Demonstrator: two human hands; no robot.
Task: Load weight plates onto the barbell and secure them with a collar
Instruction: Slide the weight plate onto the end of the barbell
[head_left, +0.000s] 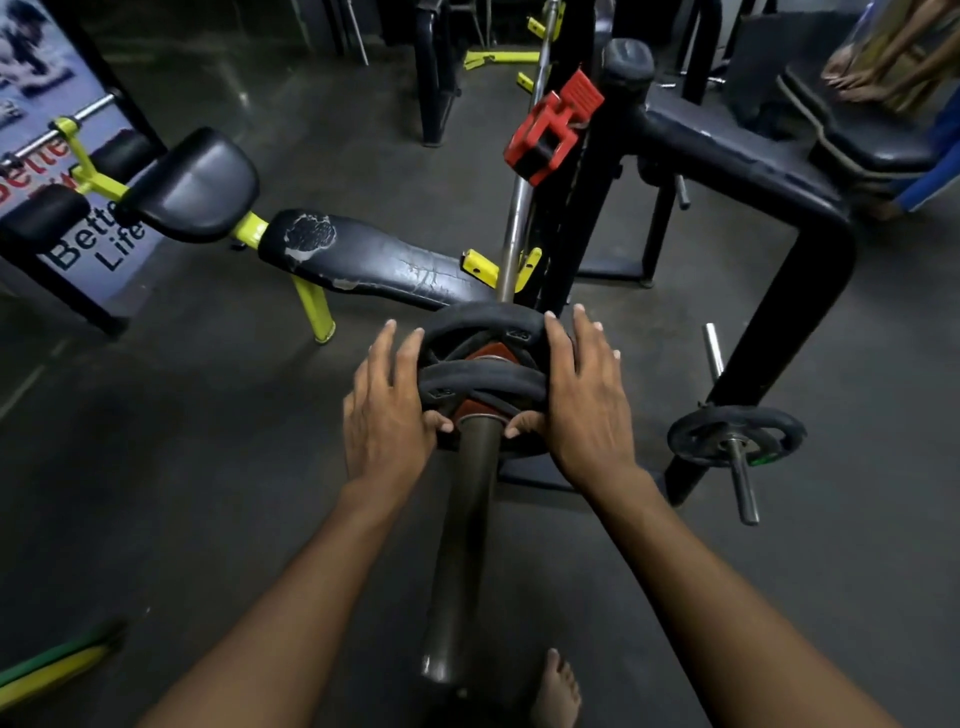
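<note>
Both hands, left hand (387, 410) and right hand (582, 395), grip the black plate (483, 382) on the bar (462, 545), thumbs curled under.

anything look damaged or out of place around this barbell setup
The bench pad is worn: its black cover is cracked and peeled in pale patches near the head end. The red collar is not on the sleeve; it sits up beside the rack post, while both hands hold the plate.
</note>
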